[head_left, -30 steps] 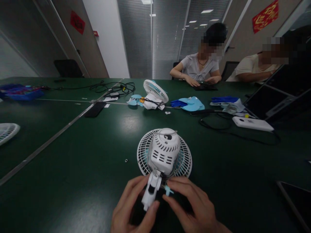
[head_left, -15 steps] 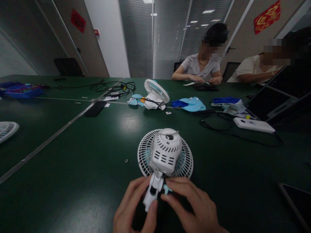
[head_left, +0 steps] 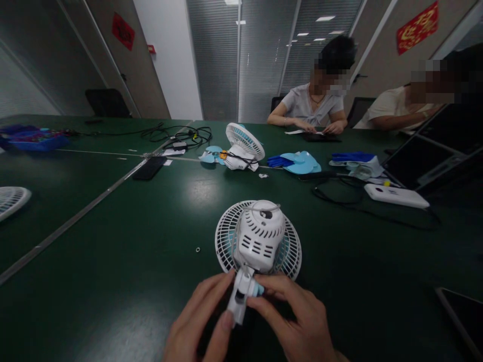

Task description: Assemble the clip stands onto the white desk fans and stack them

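A small white fan point(head_left: 262, 236) lies face down on the dark green table, with its round grille under the motor housing. Its white clip point(head_left: 241, 294) points toward me. My left hand point(head_left: 202, 319) is closed round the clip's left side, thumb at the lower end and fingertips near the fan's neck. Between the thumb and fingers of my right hand point(head_left: 296, 314) is a light-blue knob point(head_left: 258, 289), pressed against the clip's right side. A small metal ring point(head_left: 197, 250) lies on the table left of the grille.
Farther back lie another fan point(head_left: 241, 151), light-blue fan blades point(head_left: 304, 162), gloves point(head_left: 352, 158), black cables point(head_left: 196, 133) and a white power strip point(head_left: 396, 195). A grille point(head_left: 13, 201) sits at far left, a dark tablet-like device point(head_left: 462, 314) at right. Two people sit across the table.
My right hand has moved the light-blue knob slightly left, up against the clip, and its stem no longer shows. My left thumb has slid down and left along the clip.
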Available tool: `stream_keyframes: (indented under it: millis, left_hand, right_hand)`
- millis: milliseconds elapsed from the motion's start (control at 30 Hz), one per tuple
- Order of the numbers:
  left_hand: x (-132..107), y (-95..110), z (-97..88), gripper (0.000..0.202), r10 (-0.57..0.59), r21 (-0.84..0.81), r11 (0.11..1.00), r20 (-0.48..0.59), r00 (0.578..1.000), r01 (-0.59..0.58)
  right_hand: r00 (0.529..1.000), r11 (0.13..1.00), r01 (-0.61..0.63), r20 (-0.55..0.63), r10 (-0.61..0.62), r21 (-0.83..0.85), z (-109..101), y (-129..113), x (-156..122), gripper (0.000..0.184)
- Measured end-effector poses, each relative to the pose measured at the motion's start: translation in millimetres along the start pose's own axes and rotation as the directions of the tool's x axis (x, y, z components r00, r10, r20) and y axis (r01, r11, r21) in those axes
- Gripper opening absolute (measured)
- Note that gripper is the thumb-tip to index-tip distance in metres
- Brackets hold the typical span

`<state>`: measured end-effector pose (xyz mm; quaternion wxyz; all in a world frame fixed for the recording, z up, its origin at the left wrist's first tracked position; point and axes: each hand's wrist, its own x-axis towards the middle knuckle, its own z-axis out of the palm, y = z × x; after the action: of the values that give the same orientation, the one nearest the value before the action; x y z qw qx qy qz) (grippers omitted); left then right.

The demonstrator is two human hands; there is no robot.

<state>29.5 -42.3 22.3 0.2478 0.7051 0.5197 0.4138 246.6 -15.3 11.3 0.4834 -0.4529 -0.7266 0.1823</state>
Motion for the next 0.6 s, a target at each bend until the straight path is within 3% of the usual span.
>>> stream_keyframes:
  millis: [100,167,300,433,600]
  left_hand:
    - [30,-24,-37.6,0.041,0.028,0.238,0.971,0.011,1.0,-0.03]
    - [54,-46,-51.2,0.04,0.084,0.341,0.932,0.123,0.989,-0.122]
    - [82,-75,-50.1,0.037,0.156,0.36,0.888,0.348,0.924,-0.285]
    - [78,-76,-45.9,0.04,0.149,0.34,0.893,0.398,0.905,-0.296]
    - [71,-79,-53.4,0.036,0.12,0.297,0.922,0.388,0.914,-0.248]
  right_hand:
    - [1.0,1.0,0.003,-0.001,-0.003,0.023,2,-1,0,0.019]
    - [1.0,0.999,-0.001,0.008,0.0,0.042,3,-1,0,0.018]
    - [1.0,0.999,0.003,0.021,-0.005,0.055,3,1,-1,0.015]
    - [1.0,0.998,0.009,0.026,-0.01,0.067,4,3,-3,0.016]
    - [0.999,0.998,0.0,0.045,-0.003,0.063,3,3,-3,0.015]
